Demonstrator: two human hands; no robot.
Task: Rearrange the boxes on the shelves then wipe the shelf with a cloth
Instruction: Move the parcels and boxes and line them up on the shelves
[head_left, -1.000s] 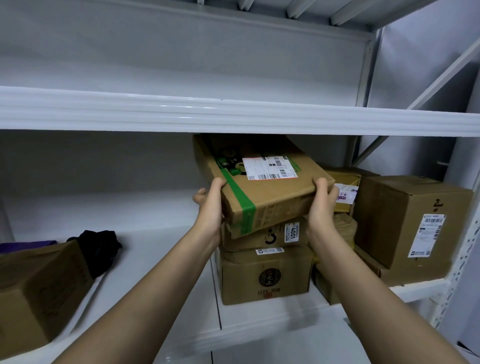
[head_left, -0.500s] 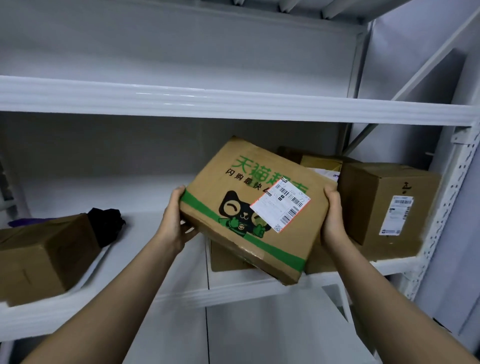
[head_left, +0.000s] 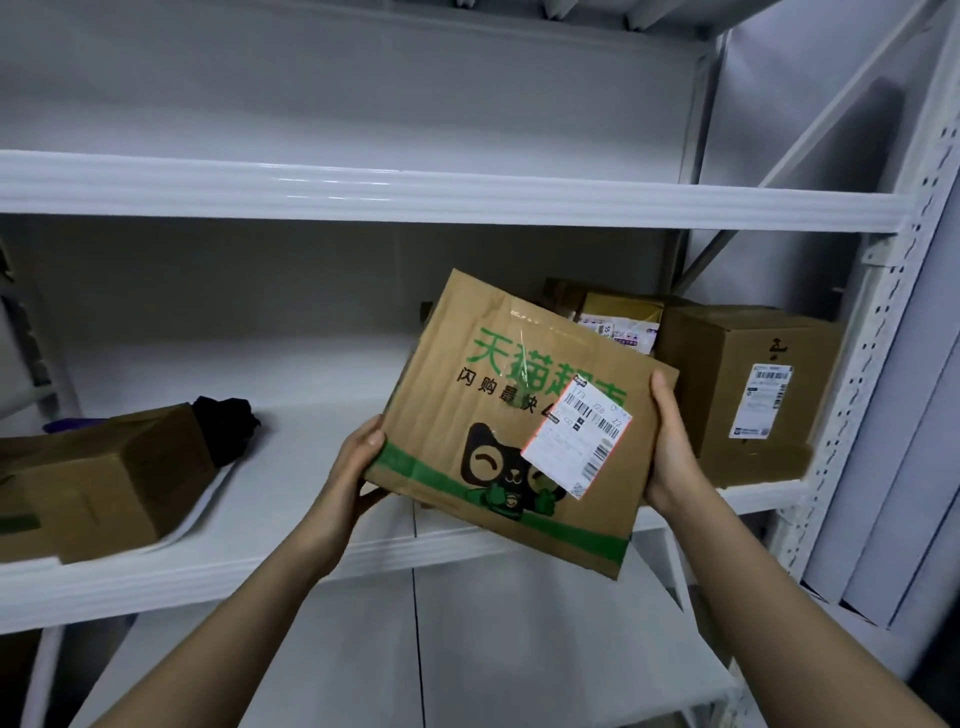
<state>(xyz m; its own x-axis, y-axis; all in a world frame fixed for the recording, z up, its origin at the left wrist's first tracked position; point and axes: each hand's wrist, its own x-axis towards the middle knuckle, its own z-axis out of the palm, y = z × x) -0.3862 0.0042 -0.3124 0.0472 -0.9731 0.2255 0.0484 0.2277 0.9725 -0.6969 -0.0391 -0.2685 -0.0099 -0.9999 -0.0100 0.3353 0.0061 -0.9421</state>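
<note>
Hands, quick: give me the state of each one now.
Left hand: closed on the green-striped box, left edge.
Right hand: closed on the same box, right edge.

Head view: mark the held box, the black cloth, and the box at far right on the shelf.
held box (head_left: 467, 364), head view, on the printed top face.
black cloth (head_left: 226, 428), head view, on the middle of the bundle.
far-right box (head_left: 727, 374), head view, on its brown front face.
</note>
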